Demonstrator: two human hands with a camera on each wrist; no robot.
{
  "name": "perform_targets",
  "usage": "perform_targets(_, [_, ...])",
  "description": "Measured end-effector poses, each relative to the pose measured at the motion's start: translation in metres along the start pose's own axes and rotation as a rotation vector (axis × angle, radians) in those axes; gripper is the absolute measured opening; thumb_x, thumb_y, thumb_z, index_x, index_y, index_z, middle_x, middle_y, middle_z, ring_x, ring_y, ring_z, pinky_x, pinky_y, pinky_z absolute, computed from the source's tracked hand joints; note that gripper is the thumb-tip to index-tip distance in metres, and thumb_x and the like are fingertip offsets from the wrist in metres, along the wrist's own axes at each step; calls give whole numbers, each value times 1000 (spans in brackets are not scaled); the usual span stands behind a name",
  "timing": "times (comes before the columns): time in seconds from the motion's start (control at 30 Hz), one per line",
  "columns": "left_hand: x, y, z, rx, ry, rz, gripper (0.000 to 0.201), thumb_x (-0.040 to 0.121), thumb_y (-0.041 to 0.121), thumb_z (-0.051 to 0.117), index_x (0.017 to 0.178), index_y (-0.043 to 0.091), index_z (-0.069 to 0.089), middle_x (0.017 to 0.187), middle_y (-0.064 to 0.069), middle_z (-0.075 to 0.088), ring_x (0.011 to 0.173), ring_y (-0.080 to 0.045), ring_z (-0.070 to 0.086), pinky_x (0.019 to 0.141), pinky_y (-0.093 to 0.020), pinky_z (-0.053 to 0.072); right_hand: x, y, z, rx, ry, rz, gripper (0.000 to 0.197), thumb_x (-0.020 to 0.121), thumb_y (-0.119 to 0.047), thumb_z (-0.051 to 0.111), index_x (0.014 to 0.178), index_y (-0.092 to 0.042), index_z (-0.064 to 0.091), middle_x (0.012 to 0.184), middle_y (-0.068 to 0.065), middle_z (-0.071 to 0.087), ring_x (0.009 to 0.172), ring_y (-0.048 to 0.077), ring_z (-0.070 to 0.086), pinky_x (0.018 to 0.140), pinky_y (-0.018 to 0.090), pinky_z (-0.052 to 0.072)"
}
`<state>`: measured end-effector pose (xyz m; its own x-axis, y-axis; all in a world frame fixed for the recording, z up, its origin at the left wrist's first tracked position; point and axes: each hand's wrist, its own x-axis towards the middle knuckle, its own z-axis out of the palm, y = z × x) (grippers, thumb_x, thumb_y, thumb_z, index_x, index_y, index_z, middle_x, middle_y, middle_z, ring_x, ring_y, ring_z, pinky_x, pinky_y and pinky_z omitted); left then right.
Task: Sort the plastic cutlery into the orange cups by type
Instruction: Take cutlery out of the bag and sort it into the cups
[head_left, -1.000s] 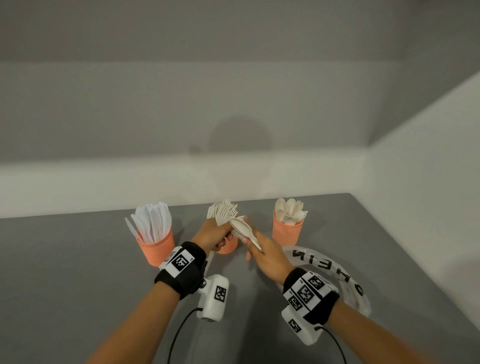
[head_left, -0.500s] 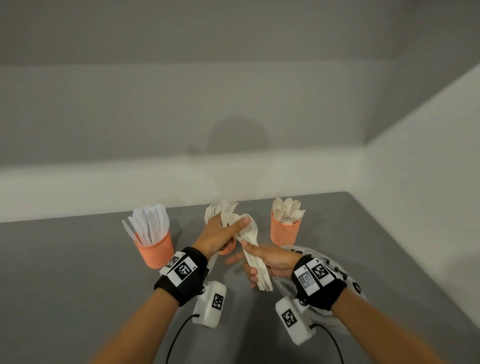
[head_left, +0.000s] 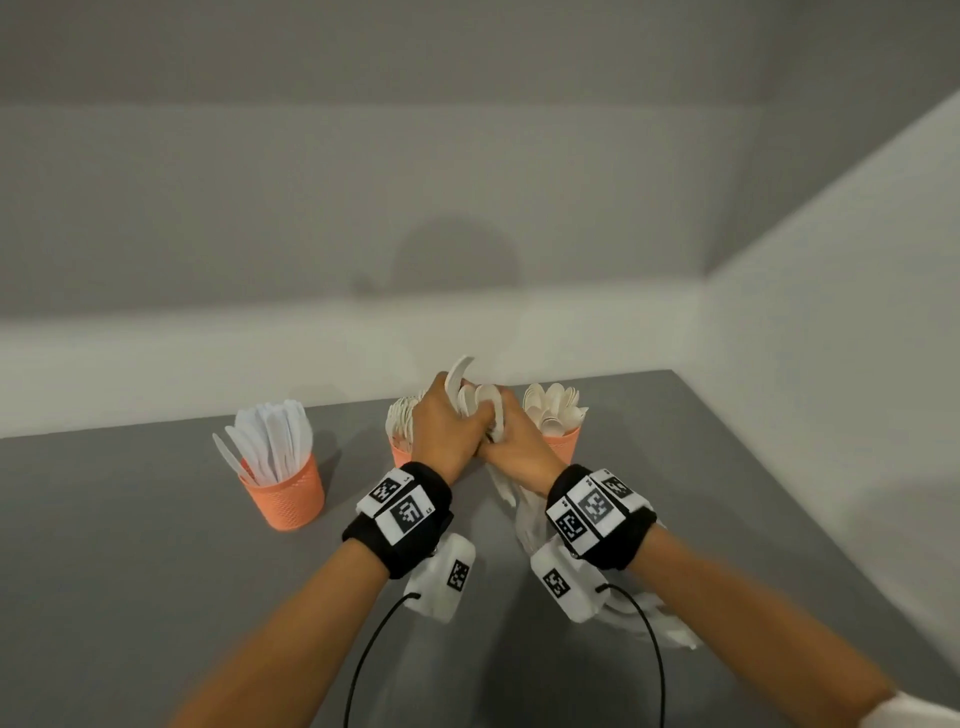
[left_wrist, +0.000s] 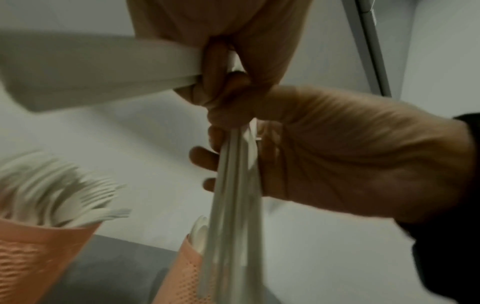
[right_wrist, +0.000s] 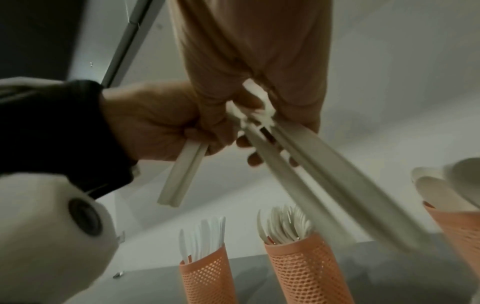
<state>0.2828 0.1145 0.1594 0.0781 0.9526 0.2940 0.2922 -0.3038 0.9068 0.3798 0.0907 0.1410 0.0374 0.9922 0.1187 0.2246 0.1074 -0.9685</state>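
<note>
The left hand (head_left: 445, 434) and right hand (head_left: 514, 441) have come together, both gripping 1 bundle of spoons (head_left: 480, 402). Just behind the hands stand the fork cup (head_left: 399, 453) and spoon cup (head_left: 563, 446); regrouping precedes dropping, probably.

Hands hide most of the middle cup (head_left: 399, 453); the held spoons (left_wrist: 233, 216) are motion-blurred.

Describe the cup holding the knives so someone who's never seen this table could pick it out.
On the grey table, three orange mesh cups stand in a row near the back edge. The knife cup is the leftmost, standing apart from both hands, and it alone holds flat, straight white blades rather than rounded or pronged heads.
</note>
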Motion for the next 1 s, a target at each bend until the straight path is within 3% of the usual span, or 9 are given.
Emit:
perform_targets(0.07, [7, 6, 8, -67, -55, -15, 38, 76, 32, 72, 106, 12, 58, 88, -3, 66, 86, -21, 64, 78, -33, 52, 4, -6, -3, 44, 26, -18, 41, 85, 15, 42, 118, -8, 45, 91, -6, 60, 87, 2, 59, 63, 10, 47])
perform_targets(0.13, [15, 7, 10, -166, -70, -66, 34, 75, 48, 68, 78, 15, 59, 69, 4, 64, 67, -16, 61, 69, -33, 50, 12, -7, -13, 98, 105, 5, 30, 87, 9, 40, 98, -15, 55, 60, -16, 60, 54, -7, 55, 51, 11, 41])
perform_targets(0.17, [18, 5, 7, -203, -39, -112, 38, 78, 50, 66, 66, 15, 56, 54, 10, 55, 54, -13, 52, 62, -30, 44, 17, -6, -21, 158, 188, 42, 25, 87, 5, 44, 84, -17, 56, 50, -13, 55, 42, -4, 49, 47, 14, 37])
perform_targets(0.23, [26, -5, 0, -291, 53, -233, 49, 83, 47, 61, 59, 6, 51, 38, 10, 40, 40, -10, 38, 55, -27, 36, 29, -3, -42, 301, 407, 113, 23, 83, -3, 55, 66, -19, 52, 43, -10, 45, 34, 1, 39, 40, 18, 34])
perform_targets(0.33, [39, -23, -18, -423, 262, -266, 48, 94, 39, 48, 54, 14, 42, 31, 6, 41, 30, -3, 38, 43, -20, 38, 48, -9, -76, 409, 643, 111, 28, 82, -8, 62, 61, -17, 46, 36, -11, 40, 31, 4, 36, 39, 18, 34])
perform_targets(0.53, [78, -59, -44, -455, 488, -200, 50, 98, 43, 36, 57, 15, 46, 42, 6, 57, 56, -13, 58, 70, -29, 51, 88, -12, -112, 527, 836, 30, 25, 87, -16, 60, 65, -17, 48, 41, -9, 41, 34, 4, 37, 43, 18, 39])
perform_targets(0.67, [90, -73, -39, -493, 522, -218, 50, 98, 45, 32, 60, 14, 43, 64, -4, 62, 62, -14, 59, 68, -21, 52, 104, 4, -111, 532, 833, 74, 27, 88, -19, 60, 63, -16, 48, 37, -11, 41, 34, 4, 38, 45, 18, 40])
perform_targets(0.83, [97, -97, -25, -528, 566, -270, 50, 99, 41, 33, 59, 14, 42, 53, 3, 66, 63, -12, 63, 72, -23, 54, 114, 27, -106, 513, 826, 136, 29, 88, -19, 59, 62, -16, 47, 41, -8, 42, 35, 4, 38, 45, 19, 39])
perform_targets(1.0, [96, -119, -11, -412, 568, -299, 49, 98, 44, 33, 67, 10, 49, 72, -5, 63, 70, -14, 61, 77, -26, 49, 117, 43, -104, 476, 820, 165, 34, 89, -19, 58, 59, -17, 41, 53, 0, 38, 36, 5, 37, 44, 18, 37])
